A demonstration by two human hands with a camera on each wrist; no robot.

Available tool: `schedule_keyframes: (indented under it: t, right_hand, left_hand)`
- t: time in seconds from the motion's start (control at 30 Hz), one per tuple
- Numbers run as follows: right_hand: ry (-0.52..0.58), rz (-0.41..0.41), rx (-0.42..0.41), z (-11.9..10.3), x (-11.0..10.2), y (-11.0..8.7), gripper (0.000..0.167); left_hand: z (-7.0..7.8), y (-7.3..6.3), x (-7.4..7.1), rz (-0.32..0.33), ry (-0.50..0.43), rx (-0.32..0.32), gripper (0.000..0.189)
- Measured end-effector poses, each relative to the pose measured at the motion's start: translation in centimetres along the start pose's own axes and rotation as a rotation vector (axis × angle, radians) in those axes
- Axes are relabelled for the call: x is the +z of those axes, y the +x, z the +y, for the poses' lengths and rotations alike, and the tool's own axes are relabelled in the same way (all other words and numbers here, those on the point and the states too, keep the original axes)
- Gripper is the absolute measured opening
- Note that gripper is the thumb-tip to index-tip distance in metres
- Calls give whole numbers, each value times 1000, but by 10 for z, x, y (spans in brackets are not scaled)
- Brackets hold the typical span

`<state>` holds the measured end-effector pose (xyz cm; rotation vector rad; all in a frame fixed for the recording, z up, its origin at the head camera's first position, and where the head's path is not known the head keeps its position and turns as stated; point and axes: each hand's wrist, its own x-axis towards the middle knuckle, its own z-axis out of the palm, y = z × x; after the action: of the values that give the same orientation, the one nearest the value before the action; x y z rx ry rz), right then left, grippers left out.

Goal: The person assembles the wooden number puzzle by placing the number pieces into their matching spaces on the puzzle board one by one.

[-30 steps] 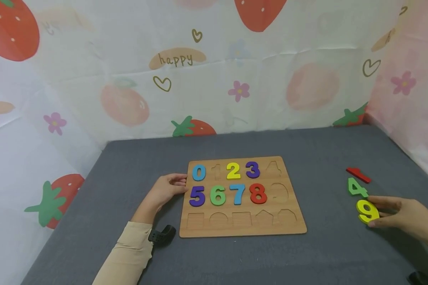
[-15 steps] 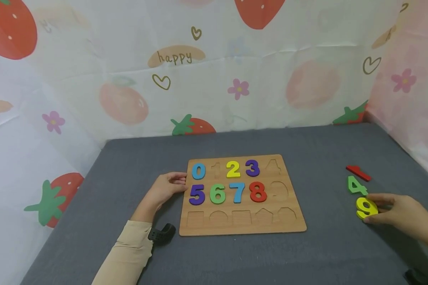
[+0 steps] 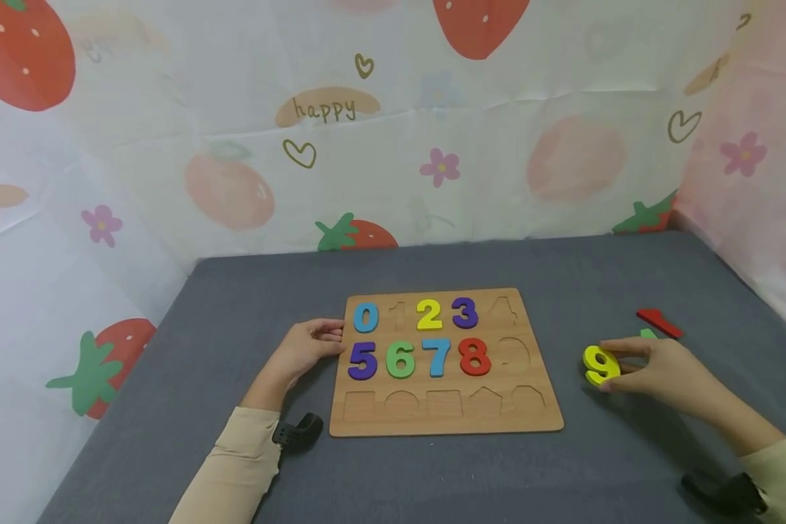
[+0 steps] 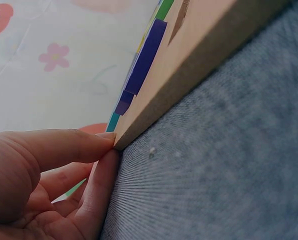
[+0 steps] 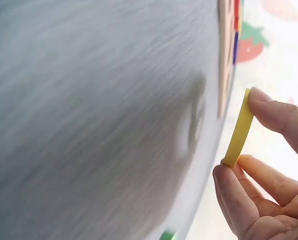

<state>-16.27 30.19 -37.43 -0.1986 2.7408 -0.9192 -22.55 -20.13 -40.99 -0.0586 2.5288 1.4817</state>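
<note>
My right hand (image 3: pixel 668 371) pinches a yellow number 9 piece (image 3: pixel 600 365) between thumb and fingertips, held to the right of the wooden number puzzle board (image 3: pixel 445 422). The right wrist view shows the yellow piece (image 5: pixel 240 131) edge-on, raised off the cloth. At the board's left edge my left hand (image 3: pixel 308 349) pinches the rim, and the left wrist view has its thumb and fingers (image 4: pixel 91 145) at the board's corner. Numbers 0, 2, 3, 5, 6, 7 and 8 sit in the board; the 1, 4 and 9 recesses and the bottom row of shape recesses are bare.
A red number 1 (image 3: pixel 659 322) lies on the grey cloth (image 3: pixel 432 480) at the right. Just a tip of the green number 4 (image 3: pixel 648 333) shows behind my right hand. A strawberry-print curtain (image 3: pixel 485 182) stands behind the table.
My right hand has lifted the yellow 9 from beside the green 4 and carried it left toward the board, now covering most of the 4. The left hand stays put.
</note>
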Motion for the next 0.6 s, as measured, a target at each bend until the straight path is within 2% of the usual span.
schedule_keyframes:
  t: [0.27,0.6]
  right_hand:
    - [54,-21,-80,-34,17,21,74]
    - [32,-56,-81,-61,32,40,69]
  left_hand:
    - [-2,0,1,2,4,5,48]
    - [-2,1,0,5,7,3,48]
